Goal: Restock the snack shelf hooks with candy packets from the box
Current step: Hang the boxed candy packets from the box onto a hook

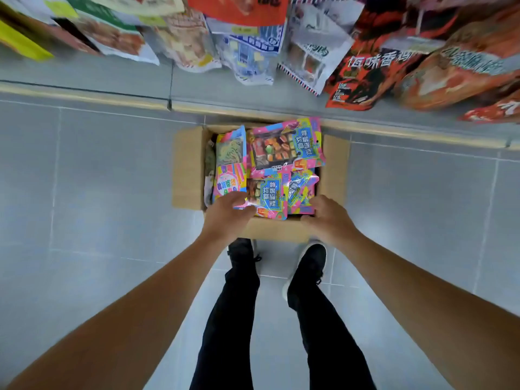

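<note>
A person stands over an open cardboard box (188, 167) on a grey tiled floor (98, 178), at the foot of a shelf hung with snack bags (363, 66). The left hand (228, 213) grasps a candy packet (267, 197) at the box's near edge; the right hand (327, 218) curls over the near right rim, whether gripping it cannot be told. Bright packets fill the box.

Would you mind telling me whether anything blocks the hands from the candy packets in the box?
Nothing visible does. The cardboard box stands open on the floor, the left hand already touches the candy packets at its near edge, and the right hand rests beside them.
</note>
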`<state>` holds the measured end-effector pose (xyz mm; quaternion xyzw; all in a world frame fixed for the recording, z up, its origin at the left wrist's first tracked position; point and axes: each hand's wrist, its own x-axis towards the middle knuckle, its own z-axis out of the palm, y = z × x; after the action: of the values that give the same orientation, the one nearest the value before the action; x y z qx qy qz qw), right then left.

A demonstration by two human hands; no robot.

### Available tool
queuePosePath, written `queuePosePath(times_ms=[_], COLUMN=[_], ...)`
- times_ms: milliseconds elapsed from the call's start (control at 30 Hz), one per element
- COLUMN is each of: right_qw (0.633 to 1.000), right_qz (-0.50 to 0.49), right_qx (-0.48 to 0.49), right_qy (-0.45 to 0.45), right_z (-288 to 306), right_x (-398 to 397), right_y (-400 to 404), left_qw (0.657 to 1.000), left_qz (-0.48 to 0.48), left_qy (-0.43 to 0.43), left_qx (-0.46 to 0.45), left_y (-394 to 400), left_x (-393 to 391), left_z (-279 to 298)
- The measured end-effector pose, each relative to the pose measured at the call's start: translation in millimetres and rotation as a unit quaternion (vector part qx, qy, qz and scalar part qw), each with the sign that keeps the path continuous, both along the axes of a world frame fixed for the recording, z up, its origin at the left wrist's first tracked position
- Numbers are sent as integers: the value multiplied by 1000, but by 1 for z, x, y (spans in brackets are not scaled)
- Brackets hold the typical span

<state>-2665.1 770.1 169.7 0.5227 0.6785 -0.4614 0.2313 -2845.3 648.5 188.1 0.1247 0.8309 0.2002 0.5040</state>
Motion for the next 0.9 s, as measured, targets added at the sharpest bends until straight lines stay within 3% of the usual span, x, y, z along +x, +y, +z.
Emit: queuePosePath(times_ms=[200,300,433,667,900], right_qw=[994,973,877,736,687], right_qz=[-95,-219,-463,-652,-694], right_qx=[-44,-70,-123,-151,-117], right_qy=[-11,-7,35,97,181], right_z=[-112,-155,-199,-236,-213], right_x=[-18,-33,-55,-75,-58], right_y=[-14,-8,17,54,70], left_qw=[999,999,997,989,974], left_qz=[33,50,73,118,167], left_qy=[-12,-21,-29,-86,-143], left_qx=[-15,-9,9,36,53], left_y=[-19,-18,-3,19,38], left_x=[-8,-13,-16,-8,-5], left_z=[-101,-139,-183,-224,-216])
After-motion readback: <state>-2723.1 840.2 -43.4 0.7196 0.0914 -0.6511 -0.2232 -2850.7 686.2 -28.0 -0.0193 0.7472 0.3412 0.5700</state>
